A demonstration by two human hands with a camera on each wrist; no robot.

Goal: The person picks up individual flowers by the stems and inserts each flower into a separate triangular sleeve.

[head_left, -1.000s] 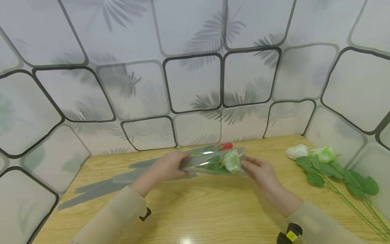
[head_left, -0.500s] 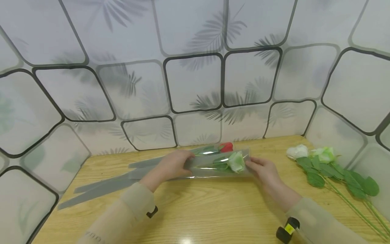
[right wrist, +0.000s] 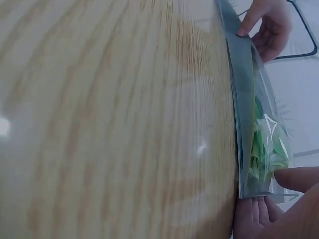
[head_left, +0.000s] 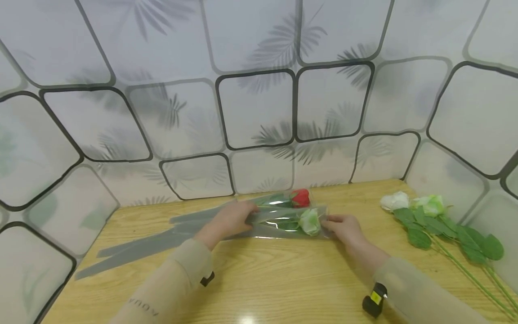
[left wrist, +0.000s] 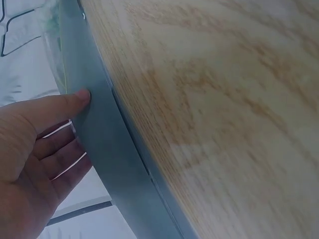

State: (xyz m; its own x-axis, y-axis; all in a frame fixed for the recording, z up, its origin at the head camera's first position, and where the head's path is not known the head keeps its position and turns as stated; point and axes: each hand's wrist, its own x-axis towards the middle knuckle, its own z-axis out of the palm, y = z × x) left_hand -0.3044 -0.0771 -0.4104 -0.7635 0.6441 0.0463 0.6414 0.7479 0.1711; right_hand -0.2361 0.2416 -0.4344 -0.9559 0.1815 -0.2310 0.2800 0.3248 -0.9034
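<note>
Carefully, left hand (head_left: 228, 220) and right hand (head_left: 344, 227) pinch opposite ends of a clear sleeve (head_left: 283, 222) holding a pale green rose (head_left: 310, 221) between them; level, gentle lowering likely prevents creasing.

My head camera looks forward and down over the wooden table (head_left: 283, 279); both my wrist cameras skim it closely, sharing the sleeved flower (right wrist: 261, 144) at frame edge.
</note>
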